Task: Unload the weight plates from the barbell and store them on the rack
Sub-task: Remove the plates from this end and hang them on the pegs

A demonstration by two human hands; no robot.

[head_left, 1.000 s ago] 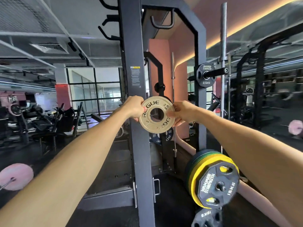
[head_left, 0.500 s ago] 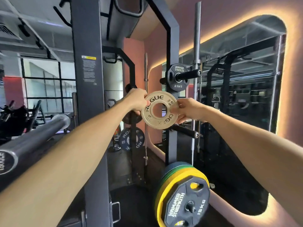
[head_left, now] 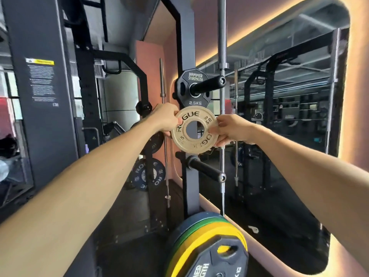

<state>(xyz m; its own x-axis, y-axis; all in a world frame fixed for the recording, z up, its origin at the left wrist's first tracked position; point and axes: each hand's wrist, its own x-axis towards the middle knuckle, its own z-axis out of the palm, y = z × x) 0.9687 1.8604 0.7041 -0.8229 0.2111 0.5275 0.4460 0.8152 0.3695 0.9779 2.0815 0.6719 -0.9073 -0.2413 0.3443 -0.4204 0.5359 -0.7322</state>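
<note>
**Spotter:** While both hands are on it, what have they got?

**Lifter:** My left hand (head_left: 165,117) is closed round the left rim of the small tan plate (head_left: 194,129), my right hand (head_left: 232,129) is pinched on the right rim, thumb on the face. The plate is upright, face toward me, bore open and empty.

**Spotter:** Where is that against the rack upright (head_left: 186,56)?

**Lifter:** Right in front of the upright, between its two pegs. The upper peg (head_left: 207,84) is just above the plate and carries a black 2.5 kg plate (head_left: 194,76) seated against the upright. The lower peg (head_left: 206,171) is just below and bare. Both run out from the upright toward me and to the right, so the bore has to meet a peg tip end-on. Neither hand looks nearer; the plate hangs about midway.

**Spotter:** Anything you can't see?

**Lifter:** My fingers behind the plate are hidden. The stacked plates (head_left: 207,242) at the foot of the upright are cut off by the frame edge. I judge either peg could take it; which, I cannot tell.
</note>
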